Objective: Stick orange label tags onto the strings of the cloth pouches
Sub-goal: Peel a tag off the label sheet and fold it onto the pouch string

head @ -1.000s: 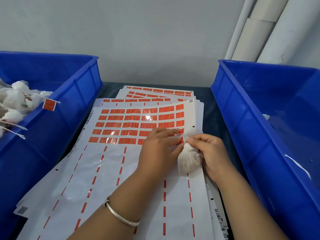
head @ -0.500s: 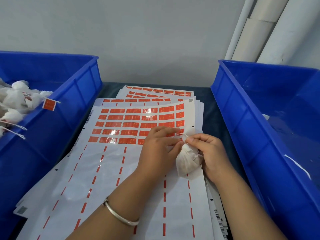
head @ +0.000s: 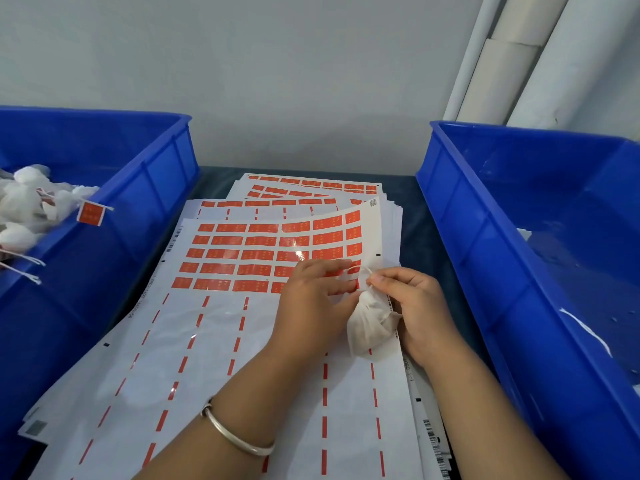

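The cloth pouch (head: 370,323) is lying on the near right part of the label sheet (head: 242,341), with its long axis running from the near edge up toward the rows of orange labels (head: 263,254). The right hand (head: 415,306) is pinching the string (head: 360,271) at the pouch neck, fingers curled. The left hand (head: 311,303) is resting just left of the pouch, fingers extended over the nearest label row; whether they are lifting a label is probably hidden. The string is lying directly beside those fingertips, so the left hand is nearer the labels.
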{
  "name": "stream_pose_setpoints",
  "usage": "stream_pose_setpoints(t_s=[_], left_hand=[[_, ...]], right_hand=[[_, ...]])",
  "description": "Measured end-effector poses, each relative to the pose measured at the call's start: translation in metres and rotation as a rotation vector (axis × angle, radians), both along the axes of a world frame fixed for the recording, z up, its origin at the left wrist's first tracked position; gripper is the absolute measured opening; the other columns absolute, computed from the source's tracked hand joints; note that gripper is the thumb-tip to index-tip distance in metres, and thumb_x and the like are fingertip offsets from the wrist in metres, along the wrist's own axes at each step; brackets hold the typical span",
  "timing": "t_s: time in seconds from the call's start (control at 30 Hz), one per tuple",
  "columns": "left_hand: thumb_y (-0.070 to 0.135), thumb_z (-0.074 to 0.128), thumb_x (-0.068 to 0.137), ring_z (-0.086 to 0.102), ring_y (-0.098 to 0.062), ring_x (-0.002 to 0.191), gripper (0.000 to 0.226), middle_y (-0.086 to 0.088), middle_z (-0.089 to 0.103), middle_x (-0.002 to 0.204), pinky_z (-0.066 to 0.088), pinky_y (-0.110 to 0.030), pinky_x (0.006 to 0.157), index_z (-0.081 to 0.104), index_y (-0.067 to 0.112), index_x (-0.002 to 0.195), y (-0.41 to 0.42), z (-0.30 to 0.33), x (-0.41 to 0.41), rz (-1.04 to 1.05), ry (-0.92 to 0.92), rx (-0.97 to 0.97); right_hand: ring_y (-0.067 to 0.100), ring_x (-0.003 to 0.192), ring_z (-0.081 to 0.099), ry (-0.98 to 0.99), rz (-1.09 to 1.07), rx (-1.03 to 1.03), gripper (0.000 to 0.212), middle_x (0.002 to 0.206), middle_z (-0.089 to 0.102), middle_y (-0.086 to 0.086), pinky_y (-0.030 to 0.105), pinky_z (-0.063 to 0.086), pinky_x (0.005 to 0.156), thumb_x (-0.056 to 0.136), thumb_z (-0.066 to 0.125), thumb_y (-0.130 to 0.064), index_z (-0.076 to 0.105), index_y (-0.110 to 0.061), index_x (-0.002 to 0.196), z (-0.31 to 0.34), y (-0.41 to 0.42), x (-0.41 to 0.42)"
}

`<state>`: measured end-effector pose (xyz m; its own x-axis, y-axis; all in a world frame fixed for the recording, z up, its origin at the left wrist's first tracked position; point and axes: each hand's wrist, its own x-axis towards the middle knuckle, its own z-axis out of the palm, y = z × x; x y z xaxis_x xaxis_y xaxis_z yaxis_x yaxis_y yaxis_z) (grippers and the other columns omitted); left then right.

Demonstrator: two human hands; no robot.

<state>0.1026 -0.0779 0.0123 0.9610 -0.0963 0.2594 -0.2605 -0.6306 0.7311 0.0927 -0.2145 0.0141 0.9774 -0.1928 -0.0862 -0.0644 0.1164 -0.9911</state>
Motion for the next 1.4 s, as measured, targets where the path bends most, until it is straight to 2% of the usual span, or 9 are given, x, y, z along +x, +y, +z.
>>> stream_pose_setpoints(t_s=[0.23,0.4,0.67,0.83,0.93,1.0,1.07,1.23,1.4], left_hand=[[0.028,0.067,0.081,0.045,-0.007,0.112,0.028,0.012,0.06,0.118,0.042,-0.032,0.1,0.069,0.022,0.108,0.0,0.002,0.0,-0.008,0.085,-0.099],[0.029,0.068,0.08,0.047,-0.005,0.103,0.026,0.017,0.057,0.108,0.044,-0.024,0.093,0.071,0.022,0.105,0.0,0.001,0.0,0.009,0.084,-0.141],[0.031,0.067,0.082,0.051,-0.003,0.093,0.017,0.022,0.056,0.095,0.045,-0.016,0.079,0.074,0.023,0.095,0.001,0.001,0.004,0.048,0.054,-0.164],[0.033,0.066,0.083,0.051,-0.005,0.089,0.015,0.02,0.053,0.094,0.043,-0.014,0.079,0.072,0.024,0.093,-0.001,-0.004,0.008,0.126,0.028,-0.094],[0.032,0.064,0.084,0.05,-0.002,0.077,0.003,0.024,0.046,0.086,0.034,-0.005,0.065,0.065,0.031,0.081,-0.002,-0.005,0.01,0.186,0.052,-0.123],[0.031,0.064,0.085,0.05,0.0,0.074,0.01,0.026,0.045,0.083,0.033,-0.005,0.06,0.06,0.031,0.075,-0.001,-0.006,0.012,0.235,0.094,-0.176],[0.028,0.065,0.084,0.054,-0.004,0.072,0.016,0.025,0.05,0.08,0.036,-0.008,0.057,0.062,0.027,0.068,0.0,-0.006,0.014,0.279,0.138,-0.268],[0.028,0.06,0.086,0.059,-0.01,0.062,0.021,0.02,0.057,0.065,0.035,-0.008,0.047,0.061,0.027,0.065,0.004,-0.001,0.012,0.379,0.215,-0.418],[0.031,0.055,0.09,0.061,-0.01,0.069,0.017,0.015,0.064,0.076,0.038,-0.006,0.044,0.063,0.026,0.076,0.006,0.005,0.012,0.418,0.311,-0.681]], right_hand=[[0.025,0.091,0.066,0.004,0.045,-0.008,0.023,0.086,0.072,0.0,0.029,0.053,0.067,0.085,0.065,-0.01,0.074,-0.019,0.066,-0.001,0.001,0.0],[0.026,0.095,0.065,0.008,0.05,-0.032,0.021,0.094,0.072,0.004,0.035,0.055,0.075,0.085,0.066,-0.011,0.074,-0.02,0.069,-0.002,0.002,0.0],[0.024,0.092,0.067,-0.005,0.013,-0.046,0.022,0.087,0.072,-0.002,0.03,0.055,0.069,0.085,0.066,-0.012,0.073,-0.023,0.067,-0.001,0.002,0.0],[0.025,0.094,0.066,0.001,0.006,-0.08,0.023,0.087,0.072,-0.003,0.041,0.057,0.08,0.086,0.065,-0.011,0.072,-0.023,0.066,0.0,0.003,-0.001],[0.014,0.093,0.065,-0.055,-0.049,-0.172,0.019,0.091,0.07,-0.008,0.031,0.056,0.079,0.086,0.065,-0.012,0.07,-0.02,0.069,0.004,0.002,-0.002],[0.001,0.09,0.062,-0.129,-0.091,-0.306,0.018,0.097,0.064,-0.014,0.011,0.05,0.07,0.085,0.067,-0.014,0.066,-0.026,0.071,0.011,0.003,-0.003],[-0.009,0.087,0.059,-0.193,-0.137,-0.395,0.02,0.099,0.059,-0.016,0.004,0.046,0.063,0.084,0.068,-0.015,0.063,-0.03,0.071,0.015,0.004,-0.004],[-0.005,0.086,0.059,-0.273,-0.225,-0.374,0.018,0.098,0.059,-0.015,0.004,0.046,0.065,0.082,0.07,-0.018,0.065,-0.031,0.071,0.022,0.003,-0.007],[-0.003,0.072,0.064,-0.251,-0.202,-0.197,0.019,0.072,0.068,-0.016,0.008,0.049,0.06,0.083,0.067,-0.023,0.07,-0.034,0.067,0.026,0.002,-0.01]])
